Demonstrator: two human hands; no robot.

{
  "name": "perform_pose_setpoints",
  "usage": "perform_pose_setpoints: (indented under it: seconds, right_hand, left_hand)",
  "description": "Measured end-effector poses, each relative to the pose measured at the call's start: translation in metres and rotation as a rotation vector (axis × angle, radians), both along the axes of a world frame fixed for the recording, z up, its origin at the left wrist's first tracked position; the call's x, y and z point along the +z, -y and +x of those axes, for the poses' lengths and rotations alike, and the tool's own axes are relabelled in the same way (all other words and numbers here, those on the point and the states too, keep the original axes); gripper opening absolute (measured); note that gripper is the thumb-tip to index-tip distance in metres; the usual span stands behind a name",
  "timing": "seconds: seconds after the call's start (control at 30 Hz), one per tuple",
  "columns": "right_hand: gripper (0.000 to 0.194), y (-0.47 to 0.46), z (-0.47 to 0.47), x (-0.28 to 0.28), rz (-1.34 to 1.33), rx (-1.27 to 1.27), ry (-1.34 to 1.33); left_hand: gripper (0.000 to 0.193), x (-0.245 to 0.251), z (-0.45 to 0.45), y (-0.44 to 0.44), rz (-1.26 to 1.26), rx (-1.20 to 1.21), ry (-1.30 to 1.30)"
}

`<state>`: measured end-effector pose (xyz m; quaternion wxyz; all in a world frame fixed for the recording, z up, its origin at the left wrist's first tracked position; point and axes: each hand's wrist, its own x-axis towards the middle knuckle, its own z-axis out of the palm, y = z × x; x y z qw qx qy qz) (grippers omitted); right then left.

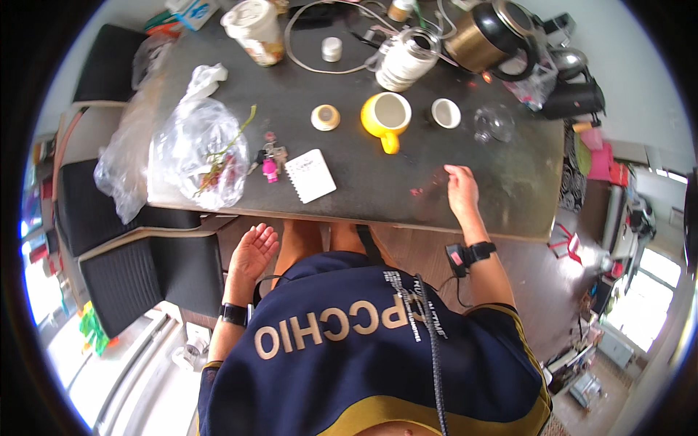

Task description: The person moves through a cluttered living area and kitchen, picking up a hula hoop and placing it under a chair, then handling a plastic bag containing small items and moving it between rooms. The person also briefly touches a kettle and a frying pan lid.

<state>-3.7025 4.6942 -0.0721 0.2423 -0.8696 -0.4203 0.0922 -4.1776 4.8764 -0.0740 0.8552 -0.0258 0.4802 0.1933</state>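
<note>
My left hand (254,252) is held palm up just off the table's front edge, empty, with its fingers slightly apart. Over the dark table (371,185), on the right, is my right hand (463,191), its fingers curled. Whether anything is pinched in them is hidden. Small red scraps (416,192) lie to its left. Farther back stand a yellow mug (372,115), a small white cup (446,113) and a clear, rounded transparent item (493,124). A spiral notepad (312,177) with marks on its page lies left of centre, beside keys with a pink figure charm (270,170).
A clear plastic bag (180,158) with reddish stems lies at the left. Behind are a lidded tub (253,30), a small jar (325,117), a white bottle (406,62), a looped cable (288,41) and a thermal jug (480,38). Black chairs (185,272) stand left.
</note>
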Motion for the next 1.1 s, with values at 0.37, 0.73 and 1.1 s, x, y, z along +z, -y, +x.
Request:
perform_pose_setpoints:
  seconds: [0.37, 0.73, 1.1]
  right_hand:
    - [0.013, -0.004, -0.017, -0.008, -0.037, -0.018, -0.018]
    - [0.02, -0.028, -0.045, 0.003, -0.248, -0.183, -0.182]
    - [0.014, -0.008, -0.121, 0.016, -0.292, -0.041, -0.462]
  left_hand:
    - [0.032, -0.021, 0.056, 0.025, -0.238, -0.288, 0.204]
    - [0.041, -0.112, 0.183, 0.096, -0.39, -0.575, 0.334]
    - [0.025, -0.12, 0.24, 0.124, -0.376, -0.303, 0.722]
